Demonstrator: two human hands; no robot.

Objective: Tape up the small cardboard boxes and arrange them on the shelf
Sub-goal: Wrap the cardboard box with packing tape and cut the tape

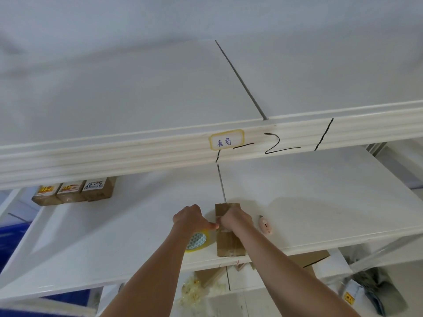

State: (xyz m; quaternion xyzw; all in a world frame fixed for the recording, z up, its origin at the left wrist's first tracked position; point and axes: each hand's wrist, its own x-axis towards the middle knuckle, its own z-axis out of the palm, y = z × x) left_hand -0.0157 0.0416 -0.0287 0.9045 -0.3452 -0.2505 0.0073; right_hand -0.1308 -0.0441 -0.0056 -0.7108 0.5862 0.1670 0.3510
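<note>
A small brown cardboard box (229, 242) lies on the white shelf board (309, 202), near its front edge. My right hand (233, 218) rests on top of the box, fingers curled over it. My left hand (191, 219) sits just left of the box and grips a yellow roll of clear tape (198, 241), thumb and fingers pinching at the box's left edge. A strip of clear tape seems to run from the roll onto the box. Three taped boxes with labels (74, 193) stand in a row at the back left of the shelf.
A pink box cutter (265, 226) lies just right of the box. An upper shelf beam (160, 154) with a yellow-edged label and black marks crosses above. Below the shelf lie flat cardboard (311, 257), packing filler (194, 289) and a grey bag (375, 291).
</note>
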